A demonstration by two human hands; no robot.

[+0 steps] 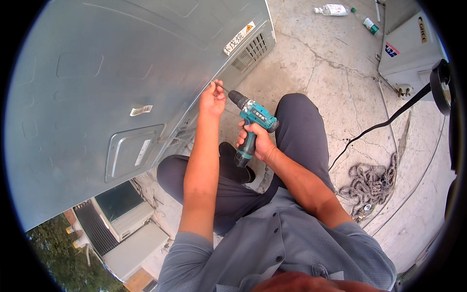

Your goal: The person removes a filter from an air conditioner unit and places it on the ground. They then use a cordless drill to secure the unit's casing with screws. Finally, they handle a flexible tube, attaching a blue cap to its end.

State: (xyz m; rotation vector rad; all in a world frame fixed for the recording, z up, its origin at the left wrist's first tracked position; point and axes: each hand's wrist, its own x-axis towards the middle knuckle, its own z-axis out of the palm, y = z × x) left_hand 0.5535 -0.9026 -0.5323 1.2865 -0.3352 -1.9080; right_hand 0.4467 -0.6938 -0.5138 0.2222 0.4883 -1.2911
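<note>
My right hand (pixel 259 140) is wrapped around the grip of a teal and black cordless drill (pixel 258 115). The drill points up and left, toward the edge of a large grey metal cabinet (pixel 146 53). From its black chuck a thin driver bit (pixel 223 87) runs to the fingertips of my left hand (pixel 213 100). Those fingers are pinched around the bit's far end, close against the cabinet's lower edge. Whether a screw sits at the tip is hidden by the fingers. A vented grille (pixel 254 51) lies farther along that edge.
Two plastic bottles, one clear (pixel 332 9) and one green-capped (pixel 367 23), lie on the cracked concrete near a white outdoor unit (pixel 413 44). At right are a heap of grey rope (pixel 370 180) and a black strap (pixel 377 124). My bent knees flank the drill.
</note>
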